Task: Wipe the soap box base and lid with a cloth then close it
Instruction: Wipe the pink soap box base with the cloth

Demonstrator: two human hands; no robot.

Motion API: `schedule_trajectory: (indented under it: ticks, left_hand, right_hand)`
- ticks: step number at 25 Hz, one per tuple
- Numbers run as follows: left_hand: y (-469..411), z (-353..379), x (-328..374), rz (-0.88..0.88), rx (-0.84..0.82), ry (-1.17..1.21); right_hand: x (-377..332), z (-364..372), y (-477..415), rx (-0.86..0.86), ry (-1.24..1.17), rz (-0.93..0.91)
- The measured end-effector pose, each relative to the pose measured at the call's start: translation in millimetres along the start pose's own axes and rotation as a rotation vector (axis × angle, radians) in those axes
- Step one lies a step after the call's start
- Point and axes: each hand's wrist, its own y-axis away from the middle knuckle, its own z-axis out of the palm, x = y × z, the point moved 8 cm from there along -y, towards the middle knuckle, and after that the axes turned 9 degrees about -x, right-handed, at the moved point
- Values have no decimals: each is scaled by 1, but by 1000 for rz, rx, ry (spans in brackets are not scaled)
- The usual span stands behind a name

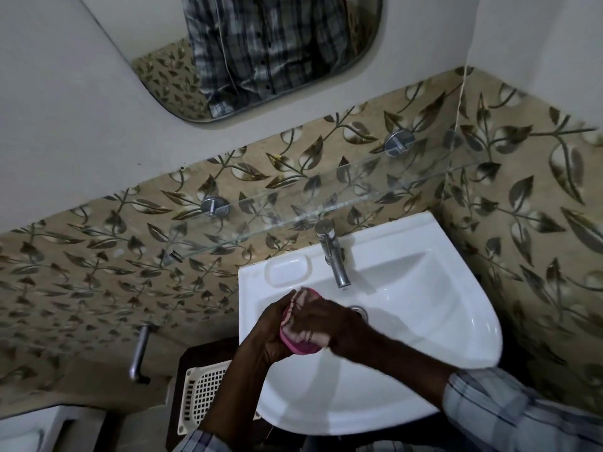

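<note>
Both hands around pink cloth (over the sink)

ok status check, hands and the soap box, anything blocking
Left hand and right hand both clamped on pink soap box over the sink. Cloth not clearly visible. Nothing blocking.

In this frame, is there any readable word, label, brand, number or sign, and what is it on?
None can be read.
Sink: plain white, no mark visible.
Tap: bare metal, no lettering visible.
Cloth bunched between left hand and right hand: pink with a stitched edge, no print.
Lattice basket: no label showing.
</note>
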Motion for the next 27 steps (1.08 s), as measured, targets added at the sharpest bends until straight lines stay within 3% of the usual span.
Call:
schedule_trajectory:
  ticks: [3, 6, 9, 12, 15, 18, 21, 24, 25, 27]
  left_hand:
    - [4, 3, 0, -2, -3, 5]
    - [2, 7, 4, -3, -10, 62]
    - [6, 5, 5, -25, 0, 74]
    - [7, 7, 11, -47, -47, 48]
    - [12, 4, 15, -40, -52, 9]
    - [12, 9, 14, -56, -117, 50]
    - [13, 6, 14, -25, -73, 38]
    - [12, 10, 13, -23, -103, 59]
    - [11, 11, 12, -8, -90, 60]
    - [6, 10, 16, 99, -14, 75]
  right_hand:
    - [21, -3, 0, 80, -63, 212]
    - [4, 11, 4, -15, 20, -9]
    - [19, -5, 12, 139, 4, 104]
    - [5, 13, 13, -13, 97, -93]
    - [19, -3, 10, 52, 182, 30]
    - [1, 6, 12, 19, 260, -156]
    - [5, -4, 7, 82, 257, 0]
    - [-11, 3, 12, -25, 308, -201]
    - [-10, 5, 12, -19, 292, -162]
    - [6, 10, 15, 117, 133, 170]
